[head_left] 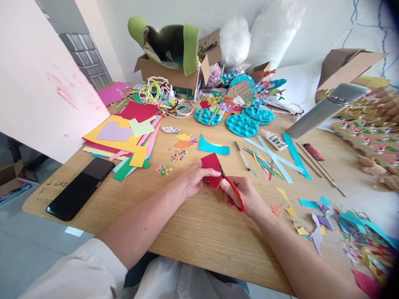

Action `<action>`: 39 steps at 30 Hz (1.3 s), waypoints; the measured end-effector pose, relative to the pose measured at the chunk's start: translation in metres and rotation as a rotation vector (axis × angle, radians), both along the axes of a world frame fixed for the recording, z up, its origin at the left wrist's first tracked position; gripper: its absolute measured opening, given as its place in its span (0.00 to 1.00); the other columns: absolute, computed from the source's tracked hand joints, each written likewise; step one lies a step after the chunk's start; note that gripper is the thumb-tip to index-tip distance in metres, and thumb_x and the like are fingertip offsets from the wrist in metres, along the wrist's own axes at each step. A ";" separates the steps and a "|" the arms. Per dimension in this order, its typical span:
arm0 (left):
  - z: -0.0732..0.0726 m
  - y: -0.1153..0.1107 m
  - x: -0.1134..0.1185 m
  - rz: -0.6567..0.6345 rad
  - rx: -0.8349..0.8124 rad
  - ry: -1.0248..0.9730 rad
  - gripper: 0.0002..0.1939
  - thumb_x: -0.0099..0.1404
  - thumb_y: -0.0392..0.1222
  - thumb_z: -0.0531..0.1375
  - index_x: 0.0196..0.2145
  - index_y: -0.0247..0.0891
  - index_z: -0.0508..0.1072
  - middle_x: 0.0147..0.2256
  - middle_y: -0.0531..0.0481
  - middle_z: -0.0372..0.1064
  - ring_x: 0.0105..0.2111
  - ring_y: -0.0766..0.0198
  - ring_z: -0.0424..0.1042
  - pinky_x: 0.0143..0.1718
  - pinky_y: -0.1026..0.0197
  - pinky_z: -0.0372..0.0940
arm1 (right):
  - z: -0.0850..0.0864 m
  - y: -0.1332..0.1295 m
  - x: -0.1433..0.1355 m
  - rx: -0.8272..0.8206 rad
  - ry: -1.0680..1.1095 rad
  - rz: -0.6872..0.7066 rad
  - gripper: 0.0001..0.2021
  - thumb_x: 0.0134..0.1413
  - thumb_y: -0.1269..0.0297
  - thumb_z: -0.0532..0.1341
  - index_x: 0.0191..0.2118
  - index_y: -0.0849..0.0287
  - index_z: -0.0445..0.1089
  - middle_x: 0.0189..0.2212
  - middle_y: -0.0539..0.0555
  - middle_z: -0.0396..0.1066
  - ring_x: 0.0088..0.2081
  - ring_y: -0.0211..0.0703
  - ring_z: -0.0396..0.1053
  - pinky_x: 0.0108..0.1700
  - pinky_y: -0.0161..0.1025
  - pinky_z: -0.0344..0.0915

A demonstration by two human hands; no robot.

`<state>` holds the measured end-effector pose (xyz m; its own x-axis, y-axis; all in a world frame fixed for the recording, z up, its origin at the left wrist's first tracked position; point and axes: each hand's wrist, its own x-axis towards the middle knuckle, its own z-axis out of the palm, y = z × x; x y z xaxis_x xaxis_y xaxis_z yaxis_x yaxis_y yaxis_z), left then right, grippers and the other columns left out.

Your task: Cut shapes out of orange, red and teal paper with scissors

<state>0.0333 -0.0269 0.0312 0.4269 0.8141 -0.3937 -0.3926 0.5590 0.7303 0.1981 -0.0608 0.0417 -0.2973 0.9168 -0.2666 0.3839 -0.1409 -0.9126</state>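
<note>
- A light wood-grained desk [187,216] stands by a pale wall [115,25], with grey floor [25,236] showing at the left.
- At its far side are a cardboard box [162,72] with a green item on top, turquoise molded discs [241,124] and white fluffy bundles [235,41].
- Colored paper sheets [115,133] and a black phone [80,189] lie on the left; a grey bottle [321,112], thin paper strips [264,162] and shredded scraps [368,236] on the right.
- Both forearms reach forward from the near edge and converge, the hands close together just above the desk near its middle.
- The left hand [195,179] pinches the red paper piece [210,162], thumb on top; its grip is closed on it.
- The right hand [251,197] grips the red-handled scissors [238,199], their blades at the paper's right edge.
- The scissors point away from the person and leftward, long axis slanting from lower right to upper left.
- The paper's long axis runs mostly away from the person, its far end leaning slightly left.
</note>
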 end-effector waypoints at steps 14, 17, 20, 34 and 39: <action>-0.006 0.003 -0.001 0.021 0.059 0.015 0.09 0.47 0.38 0.68 0.25 0.31 0.73 0.23 0.48 0.71 0.22 0.68 0.68 0.27 0.64 0.62 | -0.001 0.000 -0.002 -0.013 0.019 0.018 0.28 0.47 0.35 0.62 0.23 0.60 0.66 0.13 0.48 0.61 0.15 0.34 0.59 0.18 0.31 0.52; -0.005 0.003 -0.001 0.029 0.068 0.025 0.08 0.47 0.38 0.68 0.24 0.31 0.74 0.23 0.47 0.71 0.22 0.68 0.68 0.26 0.64 0.61 | -0.001 0.000 -0.001 -0.022 0.023 0.018 0.28 0.47 0.35 0.62 0.23 0.60 0.65 0.13 0.48 0.62 0.15 0.34 0.59 0.18 0.31 0.52; -0.004 0.002 -0.001 0.028 0.078 0.027 0.08 0.46 0.37 0.68 0.24 0.31 0.74 0.22 0.48 0.71 0.21 0.69 0.67 0.26 0.64 0.60 | -0.001 0.000 -0.001 -0.021 0.029 0.022 0.28 0.47 0.35 0.63 0.21 0.59 0.62 0.13 0.49 0.62 0.15 0.34 0.60 0.18 0.31 0.52; -0.005 0.003 -0.002 0.029 0.081 0.050 0.08 0.47 0.38 0.67 0.23 0.31 0.74 0.22 0.48 0.71 0.21 0.69 0.67 0.27 0.64 0.62 | 0.000 -0.001 -0.001 -0.025 0.028 0.023 0.29 0.46 0.34 0.63 0.21 0.58 0.62 0.13 0.48 0.62 0.15 0.34 0.60 0.18 0.31 0.53; -0.004 0.003 -0.002 0.048 0.075 0.054 0.07 0.48 0.37 0.67 0.23 0.31 0.73 0.21 0.48 0.70 0.21 0.69 0.67 0.27 0.64 0.62 | 0.002 -0.001 -0.001 -0.020 0.010 0.022 0.29 0.46 0.34 0.63 0.21 0.58 0.60 0.13 0.49 0.62 0.15 0.34 0.60 0.18 0.31 0.52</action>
